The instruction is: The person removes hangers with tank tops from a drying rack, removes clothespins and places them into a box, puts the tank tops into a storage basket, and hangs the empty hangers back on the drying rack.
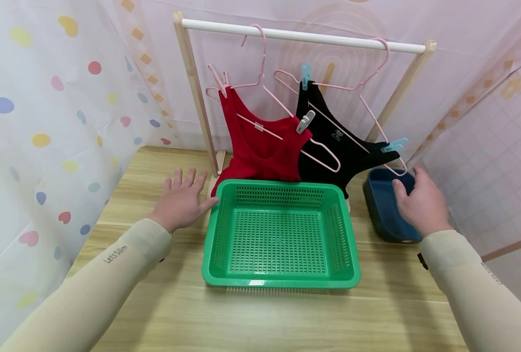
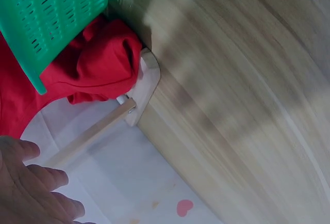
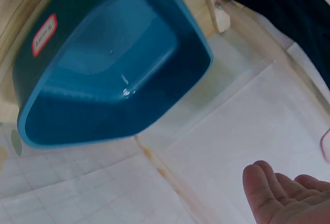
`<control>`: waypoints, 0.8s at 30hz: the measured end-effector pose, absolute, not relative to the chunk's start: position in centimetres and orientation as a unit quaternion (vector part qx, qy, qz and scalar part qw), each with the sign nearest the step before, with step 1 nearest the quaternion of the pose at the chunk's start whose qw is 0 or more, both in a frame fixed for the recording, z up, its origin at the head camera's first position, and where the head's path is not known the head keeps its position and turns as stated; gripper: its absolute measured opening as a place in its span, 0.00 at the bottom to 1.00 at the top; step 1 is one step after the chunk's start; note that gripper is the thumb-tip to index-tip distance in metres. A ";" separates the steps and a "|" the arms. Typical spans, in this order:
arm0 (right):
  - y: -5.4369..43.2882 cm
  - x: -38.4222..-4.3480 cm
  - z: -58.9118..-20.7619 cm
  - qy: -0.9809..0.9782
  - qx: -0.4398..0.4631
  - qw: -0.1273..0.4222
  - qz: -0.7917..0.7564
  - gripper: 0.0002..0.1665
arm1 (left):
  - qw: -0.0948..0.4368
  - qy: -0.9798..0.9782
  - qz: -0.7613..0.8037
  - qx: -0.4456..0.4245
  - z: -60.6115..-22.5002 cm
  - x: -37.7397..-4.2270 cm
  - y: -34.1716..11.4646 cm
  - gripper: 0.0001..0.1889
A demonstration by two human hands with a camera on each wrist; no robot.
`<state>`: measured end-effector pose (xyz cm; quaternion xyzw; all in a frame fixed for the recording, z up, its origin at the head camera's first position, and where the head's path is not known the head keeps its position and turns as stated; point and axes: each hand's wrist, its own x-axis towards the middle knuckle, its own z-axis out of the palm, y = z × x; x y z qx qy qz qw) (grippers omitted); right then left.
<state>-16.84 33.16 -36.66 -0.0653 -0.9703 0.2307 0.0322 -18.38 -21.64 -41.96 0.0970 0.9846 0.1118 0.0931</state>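
My left hand is spread with its fingers apart, its thumb tip right at the left rim of a green plastic basket. Over the dark blue plastic bin on the right hovers my right hand, palm turned inward, thumb and fingers apart with nothing between them. Behind the basket a red tank top hangs on a pink hanger, held by a pink clip and a grey clip. Beside it, a black tank top hangs from another pink hanger with blue clips.
A small rack with a white rod and wooden legs stands at the back of the wooden table. Patterned curtains close in the back and sides. The basket's mesh floor shows bare, and the lower shirt hems are hidden behind it.
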 end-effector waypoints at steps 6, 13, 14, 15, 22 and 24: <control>32.4 -16.5 -37.5 -0.970 -0.066 0.020 0.232 0.50 | 0.094 0.984 0.116 0.101 -42.5 -18.1 -21.4 0.50; 31.6 -15.7 -38.3 -0.977 -0.062 -0.035 0.203 0.56 | 0.103 0.982 0.124 0.101 -42.6 -18.0 -21.1 0.50; 31.3 -15.6 -38.5 -0.978 -0.058 -0.042 0.197 0.57 | 0.104 0.982 0.124 0.100 -42.6 -18.0 -21.1 0.50; 31.0 -15.5 -38.8 -0.979 -0.054 -0.050 0.192 0.57 | 0.106 0.982 0.124 0.100 -42.7 -18.1 -21.1 0.50; 27.9 -14.4 -40.8 -0.979 -0.003 -0.074 0.188 0.53 | 0.090 0.983 0.119 0.104 -42.3 -18.9 -21.2 0.49; 27.0 -14.1 -41.4 -0.978 0.013 -0.078 0.193 0.51 | 0.080 0.984 0.119 0.109 -42.0 -19.4 -21.1 0.49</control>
